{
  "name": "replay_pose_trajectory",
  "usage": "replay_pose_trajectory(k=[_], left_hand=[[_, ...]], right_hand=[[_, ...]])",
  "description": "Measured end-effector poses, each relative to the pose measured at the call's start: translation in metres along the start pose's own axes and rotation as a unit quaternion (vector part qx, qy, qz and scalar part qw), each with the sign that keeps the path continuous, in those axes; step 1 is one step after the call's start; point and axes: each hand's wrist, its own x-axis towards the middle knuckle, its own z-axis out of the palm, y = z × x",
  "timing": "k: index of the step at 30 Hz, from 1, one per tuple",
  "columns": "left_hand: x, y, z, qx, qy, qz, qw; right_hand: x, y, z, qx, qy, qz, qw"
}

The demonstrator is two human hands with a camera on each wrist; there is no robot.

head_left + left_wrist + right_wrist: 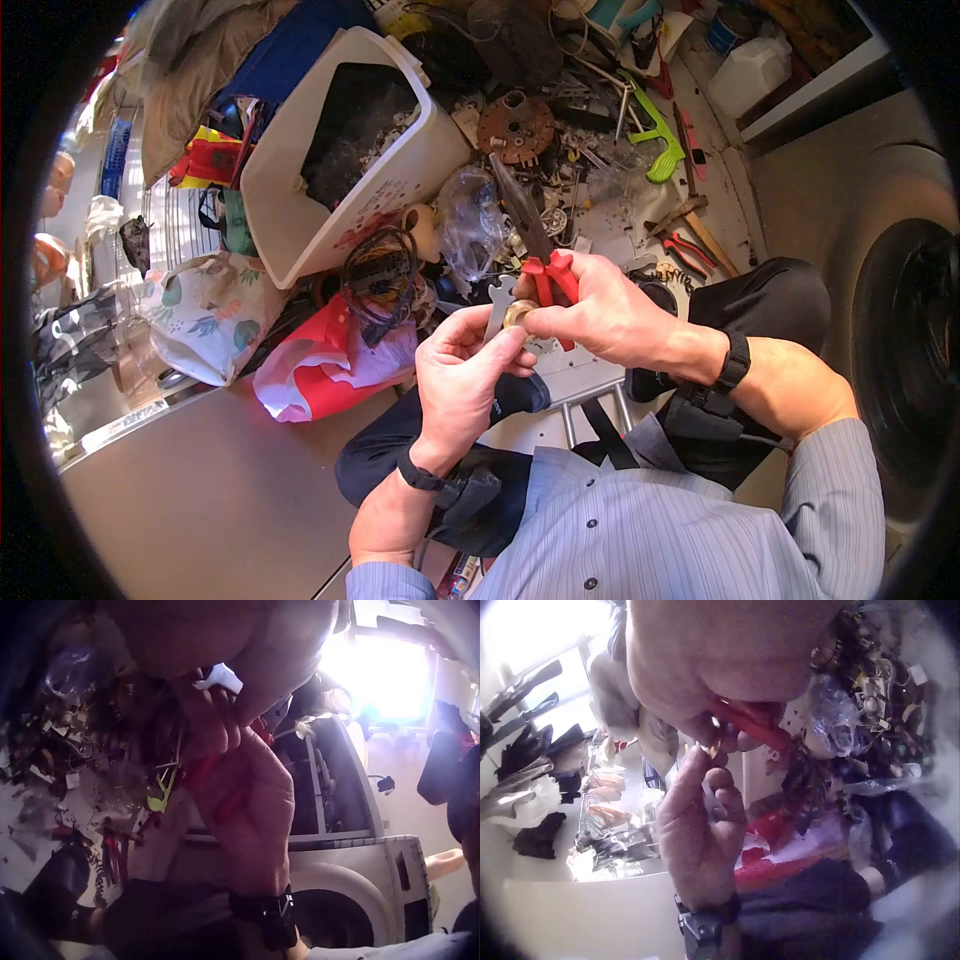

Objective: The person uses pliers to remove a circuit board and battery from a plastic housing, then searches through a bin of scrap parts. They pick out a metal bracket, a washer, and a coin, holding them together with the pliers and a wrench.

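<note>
In the head view my left hand point(455, 375) grips a flat grey metal spanner point(498, 298), its notched end pointing up past the fingers. My right hand point(625, 315) holds red-handled pliers point(528, 215) with the long dark nose pointing up and away. Thumb and fingers of that same hand pinch a small round brass-coloured fitting point(518, 314), right beside the spanner and the left fingertips. The left wrist view shows the spanner's pale end point(220, 679) above the fingers. Seen from the right wrist, a red plier handle point(754, 727) crosses under the palm.
A white bin point(350, 170) lies tipped at the left, near a red and white bag point(325, 365). Beyond the hands are a rusty round part point(515, 128), clear plastic point(470, 225), a green tool point(655, 140), a hammer point(690, 212) and red-handled pliers point(688, 255).
</note>
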Motion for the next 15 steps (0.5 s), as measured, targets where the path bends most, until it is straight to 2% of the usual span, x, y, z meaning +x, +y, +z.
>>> replay_pose_trajectory(k=[5,11,15], left_hand=[[-0.004,-0.008,0.007,0.067,0.031,0.052,0.996],[-0.003,-0.015,0.006,0.144,0.038,0.062,0.987],[-0.002,-0.017,0.006,0.148,0.038,0.070,0.986]], right_hand=[[0.002,0.003,0.006,-0.047,0.050,-0.019,0.997],[0.010,0.021,0.008,-0.138,0.104,-0.096,0.980],[0.013,0.028,0.007,-0.178,0.122,-0.115,0.970]])
